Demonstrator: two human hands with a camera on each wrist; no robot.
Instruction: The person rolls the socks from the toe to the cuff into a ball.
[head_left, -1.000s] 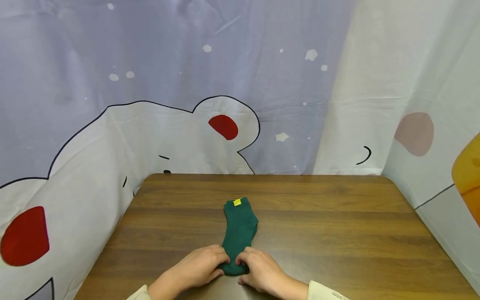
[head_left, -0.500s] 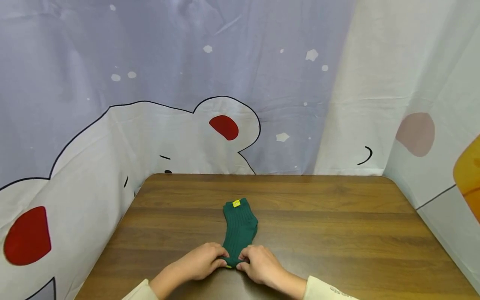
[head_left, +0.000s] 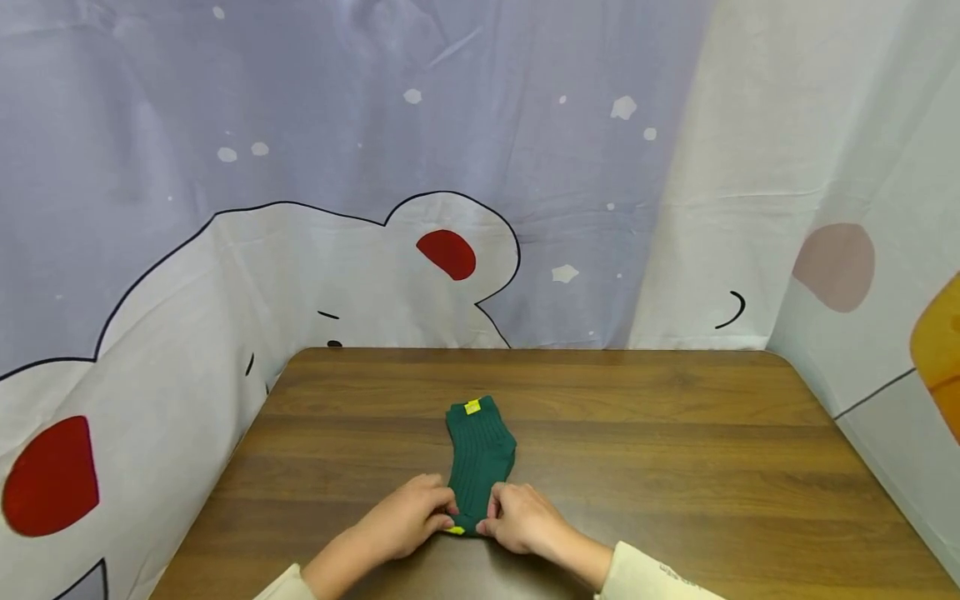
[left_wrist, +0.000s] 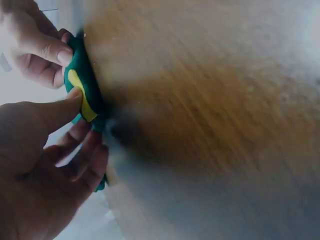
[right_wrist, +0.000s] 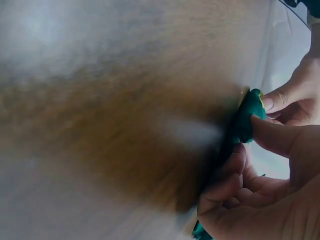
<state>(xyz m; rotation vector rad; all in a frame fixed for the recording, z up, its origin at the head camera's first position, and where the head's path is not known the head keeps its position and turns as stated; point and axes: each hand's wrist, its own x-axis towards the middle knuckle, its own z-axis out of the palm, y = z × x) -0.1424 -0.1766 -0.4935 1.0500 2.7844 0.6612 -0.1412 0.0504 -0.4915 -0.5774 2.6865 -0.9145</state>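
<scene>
A pair of dark green ribbed socks [head_left: 477, 454] lies flat on the table, one on the other, cuffs at the far end. A small yellow tag [head_left: 472, 407] shows on the cuff. My left hand [head_left: 408, 515] pinches the left side of the near end, which is turned up. There a yellow patch [left_wrist: 84, 97] shows beside the left thumb. At the other side of this fold, my right hand [head_left: 525, 518] pinches the green fabric [right_wrist: 246, 117] between thumb and fingers. Parts of the folded end are hidden behind the fingers.
The brown wooden table [head_left: 675, 467] has rounded far corners. A printed curtain [head_left: 570, 167] with cartoon bears hangs behind it and along both sides.
The near end of the socks has been turned up, and the yellow patch has come into view there. Both hands have shifted slightly away from me. The cuff end lies almost where it was.
</scene>
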